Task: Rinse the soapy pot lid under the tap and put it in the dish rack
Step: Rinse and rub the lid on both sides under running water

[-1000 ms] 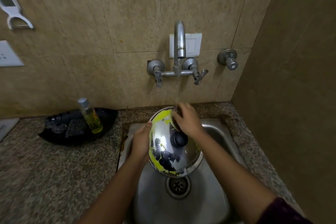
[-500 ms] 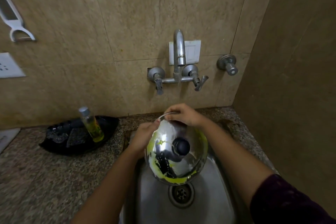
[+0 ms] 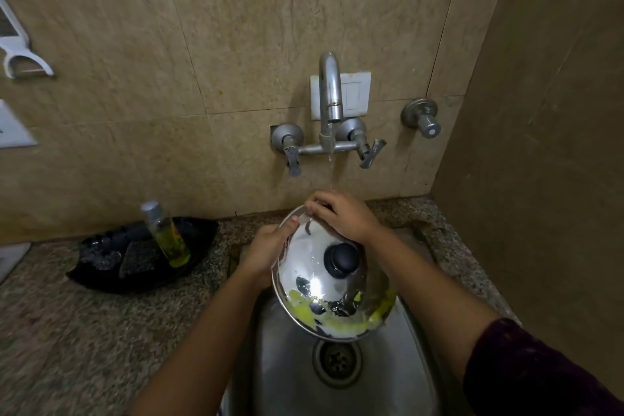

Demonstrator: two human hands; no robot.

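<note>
Tilting toward the camera over the sink (image 3: 415, 358), the steel pot lid (image 3: 314, 267) was held by both hands, its black knob (image 3: 341, 259) facing up. The left hand (image 3: 266, 251) closed its grip on the lid's left rim, the thumb lying over the top surface and the fingers hidden behind the metal. The right hand (image 3: 341, 214) rested on the far rim with its fingers curled over the edge — whether it pinched the rim or only pressed on it could not be told.

Below both grips, the lower part of the lid carried yellow-green soap and white foam, while the part nearer the hands looked shiny and mostly clean. Just under the lid's low edge sat the sink drain (image 3: 337, 361).

Above the right hand's grip, the wall tap (image 3: 330, 101) stood with its spout pointing down; a thin line of water fell toward the fingers.

Well to the left of the left hand's grip — on the speckled worktop (image 3: 84, 331) — lay a black tray (image 3: 189, 263) holding dark scrub pads and a leaning bottle (image 3: 167, 234) of yellow liquid with a silver cap.

A dark sleeve (image 3: 540, 371) covered the right upper arm near the frame's edge.
</note>
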